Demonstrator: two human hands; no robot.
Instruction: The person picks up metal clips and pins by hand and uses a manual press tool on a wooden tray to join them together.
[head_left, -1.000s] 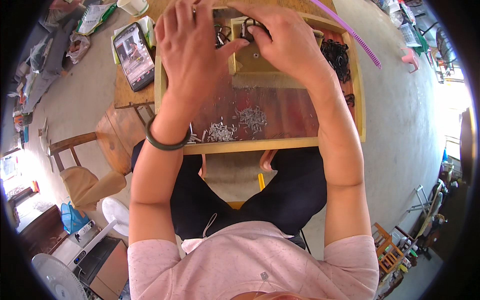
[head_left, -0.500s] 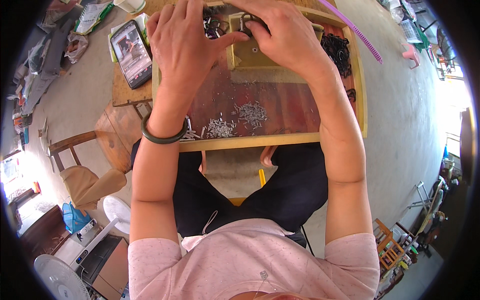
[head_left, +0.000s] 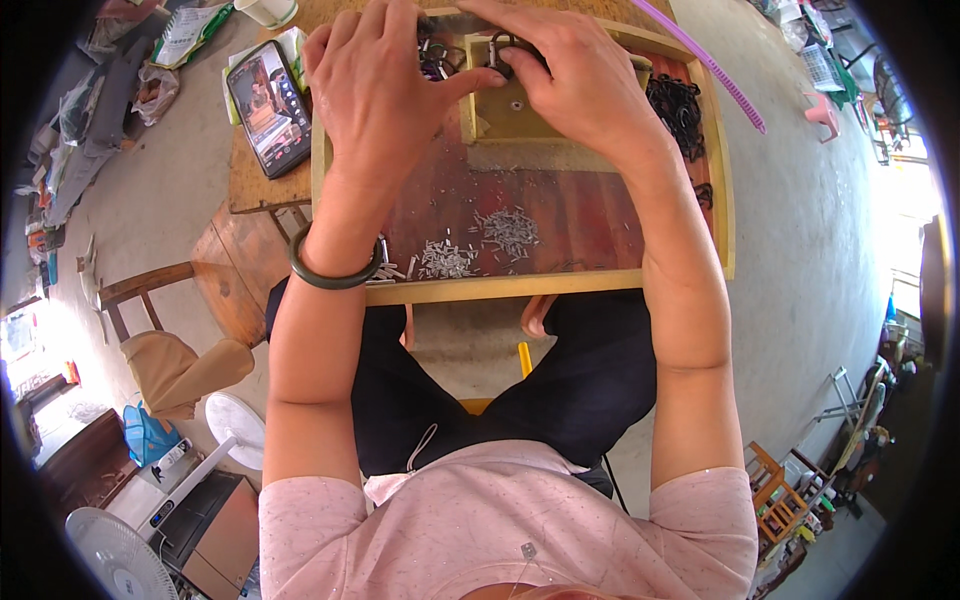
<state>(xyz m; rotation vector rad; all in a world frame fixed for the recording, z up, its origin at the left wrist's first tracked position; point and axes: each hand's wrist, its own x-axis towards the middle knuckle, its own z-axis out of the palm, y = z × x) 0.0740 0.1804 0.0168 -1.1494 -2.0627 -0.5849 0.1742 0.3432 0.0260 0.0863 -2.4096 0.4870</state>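
A small black cord loop (head_left: 508, 43) with a silver metal piece is between the hands, over a yellowish wooden block (head_left: 500, 110) in a shallow tray (head_left: 520, 286). My right hand (head_left: 585, 85) pinches the loop between thumb and bent fingers. My left hand (head_left: 380, 95) spreads beside it; its thumb reaches across to the loop's lower end, while its other fingertips run out at the upper edge. Nearer me lie two heaps of tiny silver metal tubes (head_left: 508, 232). Dark cord loops (head_left: 677, 110) pile up at the tray's right, and more (head_left: 437, 60) lie by my left hand.
Left of the tray, a phone (head_left: 270, 110) with a lit screen leans on the wooden table (head_left: 265, 190). Behind it stands a pale cup (head_left: 266, 10). A purple coiled strip (head_left: 715, 75) crosses the far right corner. A wooden chair (head_left: 225, 265) stands at the left.
The left hand has shifted slightly right. The tray and the things in it also sit slightly further right in view. The phone's picture has changed. The loop stays between the hands.
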